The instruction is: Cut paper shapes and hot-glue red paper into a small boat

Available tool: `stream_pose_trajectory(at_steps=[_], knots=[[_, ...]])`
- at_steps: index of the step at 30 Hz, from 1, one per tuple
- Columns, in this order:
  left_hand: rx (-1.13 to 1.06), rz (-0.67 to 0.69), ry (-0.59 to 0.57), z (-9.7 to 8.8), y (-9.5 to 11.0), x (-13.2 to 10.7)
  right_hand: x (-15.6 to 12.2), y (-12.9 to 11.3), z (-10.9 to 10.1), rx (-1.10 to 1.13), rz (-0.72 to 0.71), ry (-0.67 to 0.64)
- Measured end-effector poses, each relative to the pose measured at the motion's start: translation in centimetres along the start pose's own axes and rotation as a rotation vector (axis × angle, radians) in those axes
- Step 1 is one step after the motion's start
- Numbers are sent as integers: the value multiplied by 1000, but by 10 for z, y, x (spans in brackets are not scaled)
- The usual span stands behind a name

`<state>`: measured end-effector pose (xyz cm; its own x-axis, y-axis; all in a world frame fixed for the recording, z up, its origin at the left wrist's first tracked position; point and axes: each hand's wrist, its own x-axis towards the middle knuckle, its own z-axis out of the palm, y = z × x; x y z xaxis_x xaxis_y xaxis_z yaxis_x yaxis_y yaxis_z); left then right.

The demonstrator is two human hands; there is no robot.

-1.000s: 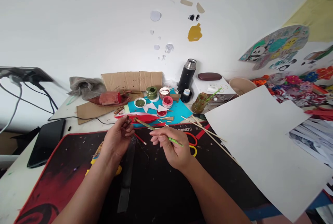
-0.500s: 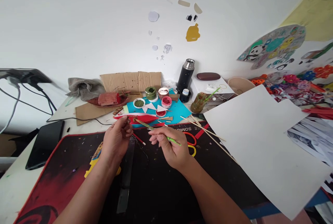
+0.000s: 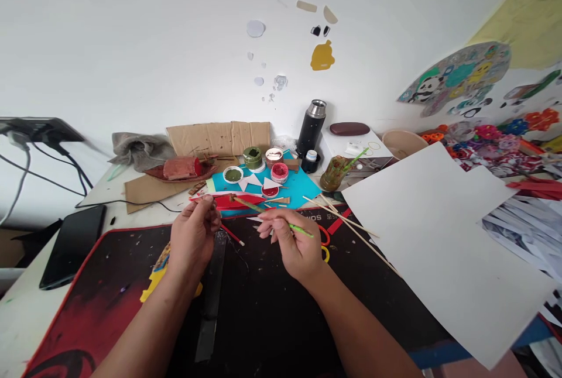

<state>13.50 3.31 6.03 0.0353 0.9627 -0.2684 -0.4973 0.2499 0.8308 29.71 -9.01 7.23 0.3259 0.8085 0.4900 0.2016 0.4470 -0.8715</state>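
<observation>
My right hand grips a paintbrush with a green handle end. Its stained tip points left, close to my left fingers. My left hand is closed in a pinch; a small piece may be between the fingertips, but it is too small to make out. Just behind lies a flat red piece with a pale edge, partly covered by the brush and fingers. Open paint jars, one green and one red, stand on a blue sheet with white paper triangles.
Right of the jars are a black thermos and a murky jar. Thin sticks cross the mat near scissors. A large white sheet covers the right side. A phone lies left, and a red-painted roll behind.
The right hand and brush have shifted slightly right, and the brush tip has moved a little up. The left hand stays nearly in place. The whole view has shifted slightly.
</observation>
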Motion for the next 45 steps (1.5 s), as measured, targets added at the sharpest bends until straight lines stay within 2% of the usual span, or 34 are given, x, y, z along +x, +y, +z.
stream_pose_trajectory(at_steps=[3, 5, 9, 13, 20, 27, 34, 41, 45], knots=[[-29, -47, -23, 2, 5, -1, 2, 1, -3, 55, 29, 106], [-69, -139, -74, 3, 10, -2, 3, 1, -4, 75, 32, 133], [-358, -388, -234, 2, 19, -9, 1, 0, -4, 82, 31, 127], [-583, -429, -321, -4, 21, -12, -1, 1, -3, 100, 41, 120], [-614, -416, -380, -9, 20, -10, 0, -2, -1, 149, 31, 98], [-342, -328, -255, 1, 15, -9, 0, -8, 1, 208, 64, 62], [-131, -205, -197, 5, 10, -6, 0, -8, 2, 263, 82, 73], [-43, -113, -166, 4, 6, -2, 4, -11, -5, 293, 105, 204], [18, 26, -100, 1, 3, -1, 2, -10, -3, 275, 91, 148]])
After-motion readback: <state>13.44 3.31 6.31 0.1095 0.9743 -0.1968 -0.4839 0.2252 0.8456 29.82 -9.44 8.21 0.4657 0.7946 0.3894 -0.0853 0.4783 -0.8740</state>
